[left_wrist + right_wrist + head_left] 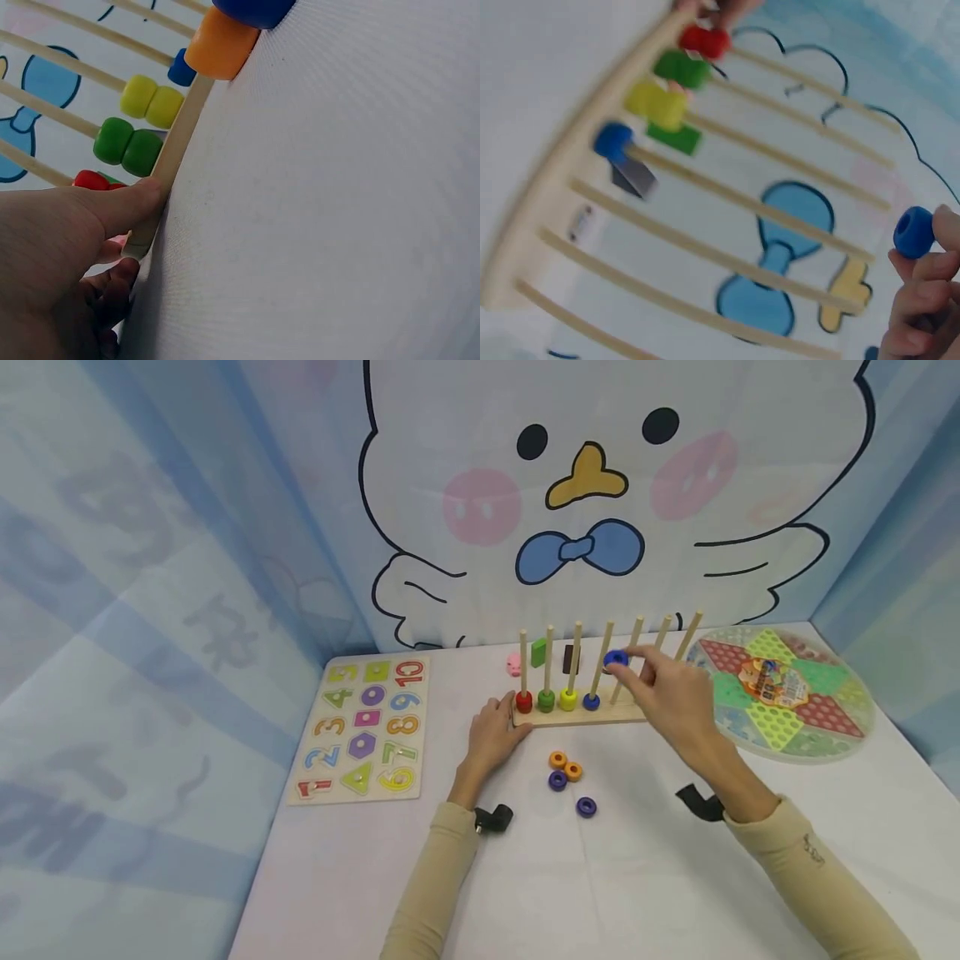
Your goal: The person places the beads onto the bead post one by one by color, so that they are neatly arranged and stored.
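Observation:
A wooden stand (pixel 577 718) has a row of upright pegs. Two red beads, two green beads (pixel 127 145), two yellow beads (pixel 151 100) and one blue bead (pixel 613 141) sit low on separate pegs; the other pegs are bare. My left hand (pixel 491 733) grips the stand's left end, thumb along the front of the base. Between thumb and fingertips, my right hand (pixel 678 697) pinches another blue bead (pixel 617 657), raised beside the upper part of the pegs. In the right wrist view this bead's hole (pixel 906 225) shows.
Loose orange beads (pixel 573 771) and purple beads (pixel 587 807) lie in front of the stand. A number puzzle board (pixel 335 775) is at left, a round checkers board (pixel 780 693) at right. Behind the pegs stand a pink figure (pixel 513 664), a green block (pixel 538 652) and a dark block (pixel 572 658).

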A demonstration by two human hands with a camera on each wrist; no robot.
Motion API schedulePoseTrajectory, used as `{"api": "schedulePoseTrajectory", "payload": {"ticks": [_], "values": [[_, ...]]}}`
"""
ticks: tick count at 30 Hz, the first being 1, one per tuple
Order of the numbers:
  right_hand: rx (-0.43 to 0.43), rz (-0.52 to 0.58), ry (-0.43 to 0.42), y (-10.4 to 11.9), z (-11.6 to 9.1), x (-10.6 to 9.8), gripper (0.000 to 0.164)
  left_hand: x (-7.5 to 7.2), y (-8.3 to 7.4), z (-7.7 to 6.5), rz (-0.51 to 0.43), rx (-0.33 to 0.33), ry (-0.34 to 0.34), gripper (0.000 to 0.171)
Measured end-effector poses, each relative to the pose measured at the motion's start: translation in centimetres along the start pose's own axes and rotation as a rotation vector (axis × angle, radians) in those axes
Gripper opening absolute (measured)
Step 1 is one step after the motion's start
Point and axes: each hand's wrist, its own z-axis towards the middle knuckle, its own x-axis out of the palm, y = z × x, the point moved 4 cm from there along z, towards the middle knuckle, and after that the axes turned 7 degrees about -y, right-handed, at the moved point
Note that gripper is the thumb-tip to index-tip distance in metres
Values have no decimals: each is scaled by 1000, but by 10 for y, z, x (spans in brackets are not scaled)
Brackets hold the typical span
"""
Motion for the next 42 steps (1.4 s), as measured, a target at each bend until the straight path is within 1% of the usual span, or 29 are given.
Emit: {"api": "schedulePoseTrajectory", "payload": {"ticks": [2, 4, 6, 8, 11, 14, 16, 18, 20, 21, 22, 23, 24, 25, 27, 29, 30, 31, 32, 34, 36, 39, 41, 42], "values": [[-28, -26, -67, -1, 20, -6, 35, 1, 1, -1, 4, 8, 1, 72], [-32, -50, -99, -2, 35, -9, 36, 0, 1, -1, 4, 14, 2, 72], [-9, -70, -88, -4, 45, -7, 39, -1, 0, -2, 11, 18, -2, 72], [22, -91, -49, -7, 50, -2, 42, -2, -1, -2, 11, 21, -3, 72], [75, -111, 21, -13, 51, 6, 46, 0, -2, -1, 14, 20, 9, 72], [103, -113, 44, -15, 49, 11, 46, 0, -4, 2, 10, 20, 12, 73], [96, -99, 18, -15, 45, 13, 45, 0, -4, 3, 8, 16, 6, 73], [81, -58, -33, -12, 40, 13, 41, -2, -4, 3, 8, 11, 0, 72], [79, -7, -76, -9, 29, 14, 36, -2, -4, 4, 10, 6, 1, 72], [88, 23, -75, -7, 21, 16, 33, -2, -4, 4, 10, 4, 5, 72], [104, 60, -52, -6, 13, 19, 29, -2, -3, 4, 10, 3, 9, 72], [133, 97, 3, -5, 3, 24, 27, -2, -3, 4, 12, 2, 12, 72], [168, 128, 88, -5, -8, 31, 25, -2, -3, 4, 14, 2, 14, 72], [204, 155, 197, -4, -19, 40, 24, -2, -3, 4, 16, 2, 14, 72], [280, 197, 451, -6, -42, 59, 25, -3, -2, 4, 17, 4, 10, 72], [350, 202, 682, -8, -64, 76, 30, -3, -2, 4, 20, 11, 6, 72], [371, 201, 771, -9, -74, 82, 34, -3, -2, 4, 21, 15, 5, 73], [382, 199, 834, -10, -82, 87, 37, -2, -2, 4, 18, 18, 6, 73], [393, 198, 877, -11, -89, 91, 40, -2, -2, 4, 14, 17, 7, 73], [400, 194, 915, -12, -99, 97, 43, -2, -1, 3, 8, 12, 12, 73], [391, 190, 911, -13, -104, 99, 42, -1, 0, 2, 2, 4, 14, 73], [386, 157, 868, -14, -105, 97, 39, -2, 1, 2, -2, -2, 9, 72], [390, 124, 835, -15, -100, 91, 39, -2, 0, 1, -2, 0, 4, 72], [383, 105, 805, -15, -95, 86, 40, -2, 0, 1, -1, 2, 2, 72]]}}
